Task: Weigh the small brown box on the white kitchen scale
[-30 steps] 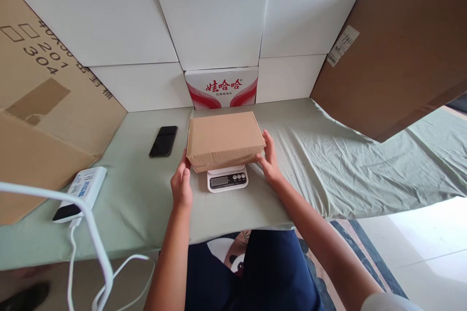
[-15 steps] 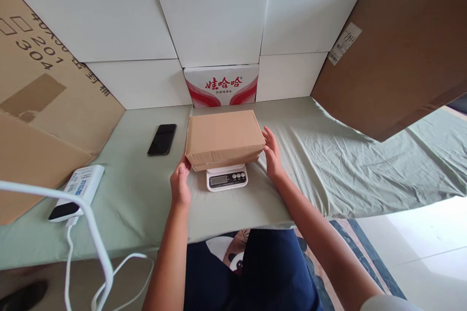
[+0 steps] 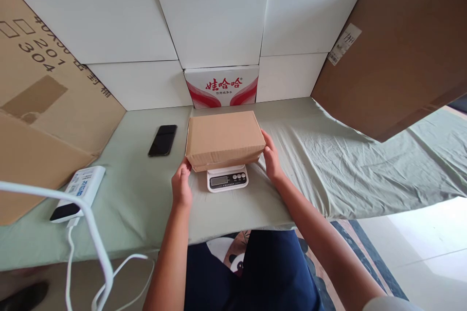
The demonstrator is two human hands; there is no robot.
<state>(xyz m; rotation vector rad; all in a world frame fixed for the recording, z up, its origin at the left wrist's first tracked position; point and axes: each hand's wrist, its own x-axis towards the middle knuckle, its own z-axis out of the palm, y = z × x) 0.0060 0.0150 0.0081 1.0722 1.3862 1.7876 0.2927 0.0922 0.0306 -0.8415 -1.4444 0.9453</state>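
Observation:
A closed brown cardboard box (image 3: 224, 138) sits over a small white digital scale (image 3: 228, 180), covering its weighing plate; only the scale's front panel with display and buttons shows. My left hand (image 3: 181, 182) is at the box's near left corner, its fingers partly hidden behind and under the edge. On the opposite side, my right hand (image 3: 270, 155) presses against the box's right end with thumb in front and fingers along the side. Between them the two hands grip the box. Whether its weight rests fully on the scale I cannot tell.
A black phone (image 3: 162, 140) lies to the left on the green cloth (image 3: 292, 194). Farther left is a white power bank (image 3: 78, 193) with a white cable (image 3: 91, 233). White boxes (image 3: 213, 24) line the back; large cardboard panels (image 3: 390, 53) flank both sides.
My right hand's fingers have closed in against the box's right side. The box and scale stay in place, and my left hand has barely moved.

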